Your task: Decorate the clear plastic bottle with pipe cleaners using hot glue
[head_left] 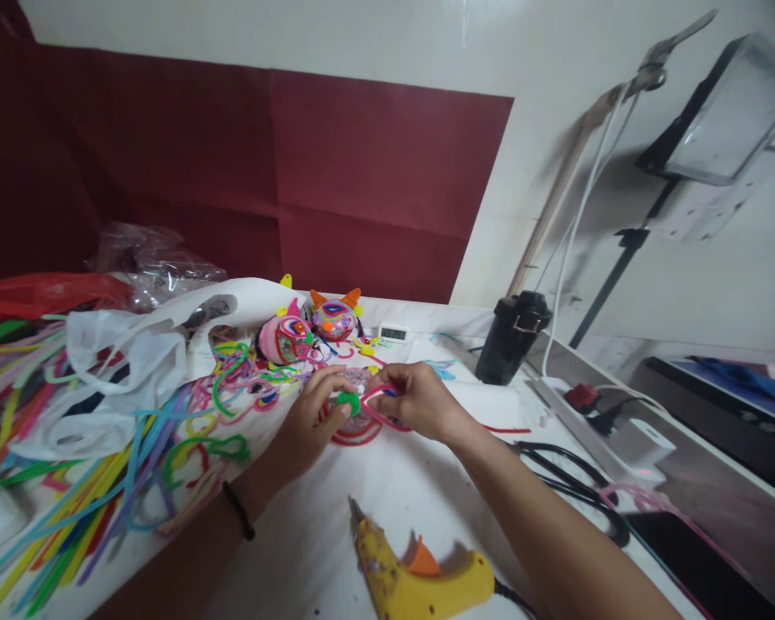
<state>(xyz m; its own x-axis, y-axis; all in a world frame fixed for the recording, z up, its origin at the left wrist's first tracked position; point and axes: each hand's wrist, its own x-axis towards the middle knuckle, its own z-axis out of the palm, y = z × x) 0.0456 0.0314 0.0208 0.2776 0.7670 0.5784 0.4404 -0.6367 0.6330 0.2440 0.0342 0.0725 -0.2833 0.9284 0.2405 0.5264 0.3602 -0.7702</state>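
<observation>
Between my hands, low over the table, is a round see-through piece (354, 436) edged with red and pink pipe cleaner. A green coiled disc (348, 404) sits on its front. My left hand (316, 406) grips the piece's left side, the thumb beside the green disc. In the fingertips of my right hand (419, 398) is a pink-and-white pipe cleaner loop (375, 398), pinched against the piece's right side. Part of the piece is hidden behind my fingers. A yellow glue gun (419, 577) lies in front of my hands, its nozzle pointing up and left.
Two decorated animal heads, one pink (276, 340) and one orange-eared (334, 317), stand behind. Loose pipe cleaners (103, 491) cover the left, near a white bag (109, 370). On the right are a black bottle (511, 337), power strip (610, 430), cables and phone (697, 551).
</observation>
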